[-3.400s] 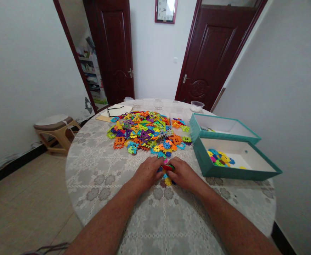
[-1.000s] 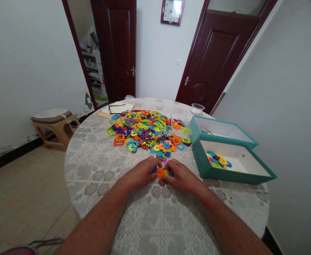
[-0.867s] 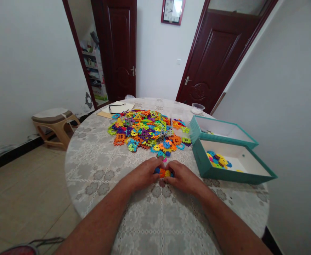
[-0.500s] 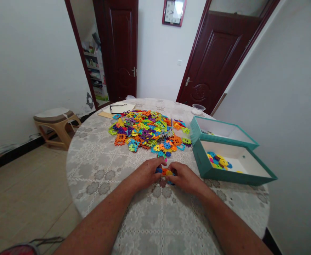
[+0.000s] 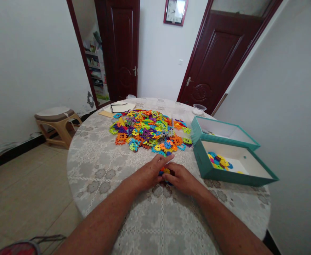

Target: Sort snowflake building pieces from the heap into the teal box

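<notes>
Just in front of the pile, my two hands meet over a small cluster of joined plastic snowflake discs [image 5: 166, 170]; orange, yellow and blue show between the fingers. My right hand [image 5: 180, 177] pinches the cluster from the right, thumb at the near side. My left hand [image 5: 153, 170] is closed at its left side, with the index finger stretched out to the right above it. Much of the cluster is hidden by the fingers. Beyond the hands spreads a large heap of colourful notched plastic building pieces [image 5: 147, 129], round and square.
To the right stand a green open box [image 5: 205, 173] with several discs inside and its lid-like twin [image 5: 248, 144] behind. Eyeglasses [image 5: 111, 108] lie on paper at the back left, and a clear plastic tub [image 5: 199, 108] sits at the back right. A stool [image 5: 56, 118] stands left.
My left hand has moved slightly right and closer to my right hand, its index finger now extended over the cluster. Less of the cluster shows.
</notes>
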The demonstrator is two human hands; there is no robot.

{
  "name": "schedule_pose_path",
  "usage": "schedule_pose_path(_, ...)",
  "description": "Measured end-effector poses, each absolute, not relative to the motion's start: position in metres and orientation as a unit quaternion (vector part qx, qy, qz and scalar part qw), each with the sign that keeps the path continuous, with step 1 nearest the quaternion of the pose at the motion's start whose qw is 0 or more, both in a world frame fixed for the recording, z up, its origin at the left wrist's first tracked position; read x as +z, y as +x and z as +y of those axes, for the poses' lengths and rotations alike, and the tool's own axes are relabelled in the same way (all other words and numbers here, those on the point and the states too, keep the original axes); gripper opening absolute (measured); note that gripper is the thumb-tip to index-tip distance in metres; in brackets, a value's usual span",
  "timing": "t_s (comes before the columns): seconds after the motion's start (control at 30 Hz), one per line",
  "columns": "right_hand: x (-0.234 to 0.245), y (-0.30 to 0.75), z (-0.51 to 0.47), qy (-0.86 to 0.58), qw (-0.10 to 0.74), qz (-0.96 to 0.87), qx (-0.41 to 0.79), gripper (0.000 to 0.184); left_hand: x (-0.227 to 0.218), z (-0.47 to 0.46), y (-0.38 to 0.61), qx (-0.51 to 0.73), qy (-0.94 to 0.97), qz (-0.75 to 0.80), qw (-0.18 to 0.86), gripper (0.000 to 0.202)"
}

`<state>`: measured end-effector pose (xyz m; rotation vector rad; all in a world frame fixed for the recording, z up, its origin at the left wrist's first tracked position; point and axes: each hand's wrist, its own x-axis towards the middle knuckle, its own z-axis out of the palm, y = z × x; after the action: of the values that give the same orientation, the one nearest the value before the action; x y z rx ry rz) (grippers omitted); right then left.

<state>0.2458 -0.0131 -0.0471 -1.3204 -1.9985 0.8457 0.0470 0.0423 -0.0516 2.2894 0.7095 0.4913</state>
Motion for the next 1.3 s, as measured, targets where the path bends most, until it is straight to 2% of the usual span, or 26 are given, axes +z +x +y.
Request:
schedule_pose_path(0.13,-0.044,0.245,-0.014,-0.478,0.285,-0.768,0.319,0.021,-0.051,0.04,0.05,0.191,0.885,0.253,0.342,0.093)
schedule_pose_path(0.23,-0.038,0.244,-0.016,-0.486,0.283,-0.784,0.263,0.017,-0.048,0.041,0.05,0.212,0.889,0.233,0.332,0.09)
schedule_pose_path(0.4,-0.022,0.255,-0.018,-0.528,0.319,-0.778,0.117,0.015,-0.043,0.052,0.036,0.27,0.869,0.277,0.308,0.079)
schedule_pose_path(0.57,0.0,0.299,-0.02,-0.586,0.376,-0.71,-0.105,0.014,-0.043,0.062,0.022,0.231,0.882,0.33,0.245,0.044)
schedule_pose_path(0.67,0.007,0.333,-0.021,-0.636,0.354,-0.65,-0.218,0.017,-0.044,0.06,0.023,0.169,0.901,0.326,0.233,0.039)
schedule_pose_path(0.77,0.003,0.364,-0.022,-0.687,0.309,-0.596,-0.278,0.018,-0.044,0.056,0.028,0.133,0.911,0.322,0.222,0.04)
schedule_pose_path(0.93,-0.012,0.396,-0.025,-0.754,0.245,-0.539,-0.284,0.02,-0.046,0.055,0.036,0.123,0.924,0.308,0.192,0.029)
schedule_pose_path(1.1,-0.004,0.388,-0.023,-0.713,0.313,-0.556,-0.291,0.022,-0.05,0.056,0.042,0.118,0.924,0.319,0.176,0.019)
schedule_pose_path(1.2,0.001,0.358,-0.021,-0.65,0.351,-0.648,-0.188,0.02,-0.049,0.055,0.043,0.115,0.922,0.324,0.18,0.015)
schedule_pose_path(1.3,-0.007,0.318,-0.022,-0.579,0.309,-0.755,-0.019,0.02,-0.046,0.053,0.044,0.107,0.916,0.338,0.188,0.01)
